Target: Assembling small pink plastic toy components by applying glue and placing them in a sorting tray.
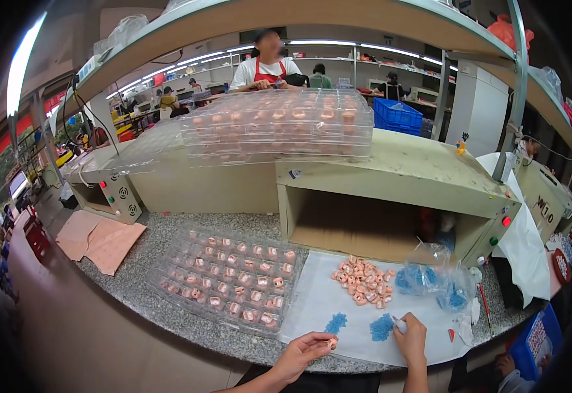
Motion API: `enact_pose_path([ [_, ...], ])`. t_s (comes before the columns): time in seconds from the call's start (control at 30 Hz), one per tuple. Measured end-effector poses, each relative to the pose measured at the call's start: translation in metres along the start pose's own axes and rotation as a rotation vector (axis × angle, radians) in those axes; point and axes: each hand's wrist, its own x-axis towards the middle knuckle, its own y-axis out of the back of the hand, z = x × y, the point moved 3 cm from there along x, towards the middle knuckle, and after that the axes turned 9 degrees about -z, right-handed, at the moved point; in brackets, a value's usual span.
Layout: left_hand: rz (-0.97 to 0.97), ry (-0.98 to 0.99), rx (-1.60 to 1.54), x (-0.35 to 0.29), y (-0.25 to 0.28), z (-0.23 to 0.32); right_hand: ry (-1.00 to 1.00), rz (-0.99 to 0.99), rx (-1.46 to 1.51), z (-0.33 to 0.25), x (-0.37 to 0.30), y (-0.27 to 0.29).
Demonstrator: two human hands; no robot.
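My left hand (304, 354) pinches a small peach-coloured piece (332, 343) between thumb and fingertips, above the front edge of a white sheet (319, 295). My right hand (413, 339) is closed round a whitish pen-like tool (400, 323). Its tip is beside a pile of small blue bits (382, 327) on the sheet. A smaller blue pile (336, 322) lies just beyond my left hand. Farther back on the sheet is a heap of peach-coloured pieces (364, 281). To the left, a clear plastic tray (224, 275) holds many similar pieces in its compartments.
Clear bags with blue bits (423, 278) lie at the sheet's right. Behind stands a pale machine with an open bay (377, 223), stacked filled trays (279, 128) on top. Pink sheets (99, 239) lie left; a red stick (485, 304) lies right. A co-worker (266, 65) is across.
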Motion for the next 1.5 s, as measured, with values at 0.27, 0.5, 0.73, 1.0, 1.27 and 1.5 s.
enact_pose_path([
  [0.27, -0.002, -0.066, 0.025, -0.008, 0.005, 0.001, -0.07, 0.115, 0.629, 0.001, -0.041, -0.017],
  [0.5, 0.049, -0.02, -0.064, -0.031, 0.008, -0.008, -0.252, -0.043, 1.117, -0.044, -0.085, -0.03],
  [0.73, -0.106, -0.044, -0.071, -0.045, -0.015, -0.016, -0.318, -0.109, 1.155, -0.055, -0.119, -0.031],
  [1.0, -0.146, 0.047, -0.147, -0.028, -0.014, -0.01, -0.217, -0.034, 1.462, -0.073, -0.104, -0.046],
  [1.27, -0.097, 0.097, -0.105, 0.007, 0.004, -0.005, -0.182, -0.219, 1.852, -0.077, -0.049, -0.076],
  [1.5, -0.098, 0.042, -0.031, 0.006, -0.003, -0.012, -0.158, -0.309, 1.923, -0.069, -0.053, -0.077],
])
